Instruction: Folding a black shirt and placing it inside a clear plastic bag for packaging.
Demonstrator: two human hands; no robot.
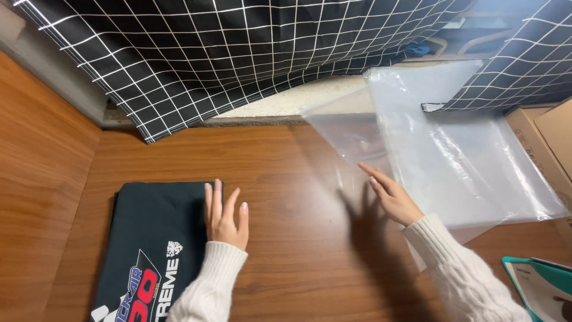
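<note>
Left hand [225, 217] flat, fingers open, on folded dark garment [152, 238], right hand [393, 200] open-fingered, touching clear plastic bag [465, 149], wooden floor [298, 179].

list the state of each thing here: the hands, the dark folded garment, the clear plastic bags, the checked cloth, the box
left hand: open, flat on the garment's right edge
right hand: open, fingers on the plastic bags
dark folded garment: folded flat, print side up
clear plastic bags: loose, stacked, empty, one edge lifted
checked cloth: hanging, draped over the ledge
cardboard box: cannot tell whether open or closed
</note>
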